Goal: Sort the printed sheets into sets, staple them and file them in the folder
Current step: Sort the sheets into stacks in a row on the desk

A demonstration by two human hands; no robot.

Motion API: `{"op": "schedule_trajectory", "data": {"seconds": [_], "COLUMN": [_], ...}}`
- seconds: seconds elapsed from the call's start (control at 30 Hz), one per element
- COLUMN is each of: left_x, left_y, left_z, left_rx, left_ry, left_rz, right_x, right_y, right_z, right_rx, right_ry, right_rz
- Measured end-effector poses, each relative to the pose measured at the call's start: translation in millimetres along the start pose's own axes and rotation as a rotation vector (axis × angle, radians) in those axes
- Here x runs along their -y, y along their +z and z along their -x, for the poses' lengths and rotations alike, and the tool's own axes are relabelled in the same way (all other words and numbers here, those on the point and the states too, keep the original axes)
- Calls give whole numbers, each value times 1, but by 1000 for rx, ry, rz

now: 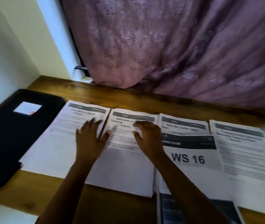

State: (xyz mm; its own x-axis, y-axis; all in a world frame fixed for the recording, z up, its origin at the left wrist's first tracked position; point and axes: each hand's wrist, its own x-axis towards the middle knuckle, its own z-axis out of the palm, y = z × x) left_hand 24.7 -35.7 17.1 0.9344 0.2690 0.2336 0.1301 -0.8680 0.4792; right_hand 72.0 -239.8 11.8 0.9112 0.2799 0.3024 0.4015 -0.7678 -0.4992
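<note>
A stack of white printed sheets [60, 143] left of centre is showing the heading "Close Mirror Cabinet" under a dark grey banner. The stack beside it [125, 168] is reading "Bathroom Cou… Cleaning", with part of the words hidden by the fingers. A third stack [183, 126] is reading "Wipe the Coffee Table Clean". Overlapping it is a loose white sheet [191, 160] printed in large black letters "WS 16", with "…ING ROOM" on its dark band. The heading of the fourth stack [245, 152] at the right is too blurred to read.

The left hand [89, 138] is lying flat across the seam between the first two stacks, its fingers [86, 125] straight and spread apart. The right hand [148, 136] is resting on the "Bathroom" stack with fingers [140, 125] bent, tips down on the paper and thumb apart. Whether they are pinching a sheet cannot be told.

A black rectangular folder [4, 139] with rounded corners and a small white label [27, 107] is lying closed at the left edge, touching the first stack. Everything is sitting on a glossy brown wooden table [128, 97]. A crinkled mauve curtain [177, 46] is hanging across the upper right.
</note>
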Motion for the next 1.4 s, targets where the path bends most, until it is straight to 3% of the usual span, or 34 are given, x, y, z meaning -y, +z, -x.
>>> {"op": "schedule_trajectory", "data": {"seconds": [0.17,0.3,0.4,0.6,0.73,0.83,0.93,1.0,1.07,1.27,1.4], "left_x": [-119,-147,-145,-141,-144,-159,-192,-228,-270,-398,-458], "left_y": [63,94,99,102,106,106,99,94,99,166,230], "left_z": [58,83,86,85,89,90,87,87,85,84,94], "left_rx": [308,383,461,457,391,302,273,358,462,615,611], "left_ry": [356,492,461,455,428,325,130,-54,-145,13,151], "left_rz": [78,-20,-93,-30,-6,65,558,883,1038,963,674], "right_x": [-92,-137,-149,-144,-136,-143,-161,-184,-216,-322,-395], "right_y": [-85,-111,-111,-114,-128,-147,-189,-223,-259,-350,-371], "right_z": [73,102,114,118,128,134,135,136,139,161,175], "right_rx": [2,92,200,140,-79,-99,-187,-246,-315,-384,-322], "right_ry": [296,502,524,464,649,595,556,579,622,671,774], "right_rz": [202,280,237,168,-183,-394,-542,-645,-702,-399,-162]}}
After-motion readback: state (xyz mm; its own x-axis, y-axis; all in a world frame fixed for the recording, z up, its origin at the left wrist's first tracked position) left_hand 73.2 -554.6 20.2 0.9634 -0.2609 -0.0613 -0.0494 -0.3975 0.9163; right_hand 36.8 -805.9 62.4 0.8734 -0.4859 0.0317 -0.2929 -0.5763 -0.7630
